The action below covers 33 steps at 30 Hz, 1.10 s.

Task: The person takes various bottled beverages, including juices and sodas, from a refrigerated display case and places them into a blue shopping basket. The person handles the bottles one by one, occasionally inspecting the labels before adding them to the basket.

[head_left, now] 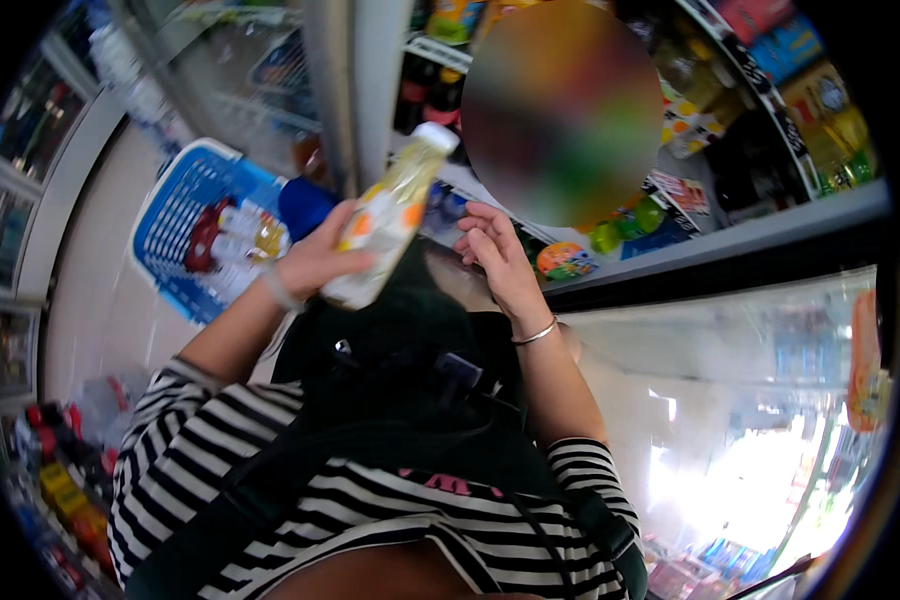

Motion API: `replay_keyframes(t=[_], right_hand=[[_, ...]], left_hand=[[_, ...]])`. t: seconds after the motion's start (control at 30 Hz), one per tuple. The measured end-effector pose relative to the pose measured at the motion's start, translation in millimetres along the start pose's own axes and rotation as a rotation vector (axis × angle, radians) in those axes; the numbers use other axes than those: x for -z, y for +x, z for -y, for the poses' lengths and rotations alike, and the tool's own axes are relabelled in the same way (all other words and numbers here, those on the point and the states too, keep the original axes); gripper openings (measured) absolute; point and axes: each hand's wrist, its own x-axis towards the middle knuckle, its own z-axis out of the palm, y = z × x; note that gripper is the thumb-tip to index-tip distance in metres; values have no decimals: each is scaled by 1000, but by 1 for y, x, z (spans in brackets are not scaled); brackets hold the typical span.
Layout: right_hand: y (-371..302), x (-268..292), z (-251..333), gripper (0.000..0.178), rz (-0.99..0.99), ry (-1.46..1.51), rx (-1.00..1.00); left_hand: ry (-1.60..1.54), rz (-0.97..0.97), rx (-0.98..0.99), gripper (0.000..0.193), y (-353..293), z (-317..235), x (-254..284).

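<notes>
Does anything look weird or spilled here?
Yes: a round blurry patch hides part of the drinks shelves, though things around it show more clearly. I can't see any spill. The white-capped bottle tilts, but the left hand is holding it.

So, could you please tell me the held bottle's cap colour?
The cap is white, shown in the head view.

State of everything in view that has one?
Left hand, closed around the bottle
Right hand, open, fingers slightly curled, holding nothing
Bottle, tilted, cap on, fill level too blurred to tell
Basket, upright, partly filled
Shelf, stocked
Glass door, looks open
</notes>
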Motion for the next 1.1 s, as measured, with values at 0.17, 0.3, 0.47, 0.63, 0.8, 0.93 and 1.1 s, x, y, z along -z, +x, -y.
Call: replay_keyframes(t=[0.17, 0.3, 0.47, 0.63, 0.8, 0.93, 1.1], right_hand=[[-11, -30, 4, 61, 207, 62, -102], [-11, -35, 8, 68, 162, 81, -118], [-3, -28, -17, 69, -18, 88, -55], [-7, -11, -8, 61, -66, 191, -59], [-11, 29, 50, 69, -269, 206, 241], [1, 97, 96, 70, -461, -25, 526], [26, 165, 132, 63, -493, -296, 654]], left_hand=[[132, -168, -107, 79, 24, 11, -41], [346, -224, -180, 86, 26, 19, -55], [439, -169, -142, 92, 27, 9, -75], [287, 69, -197, 92, 22, 9, -75], [516, 73, -217, 71, 19, 8, -61], [571, 56, -143, 45, 20, 34, -42], [558, 4, -84, 34, 18, 66, -26]])
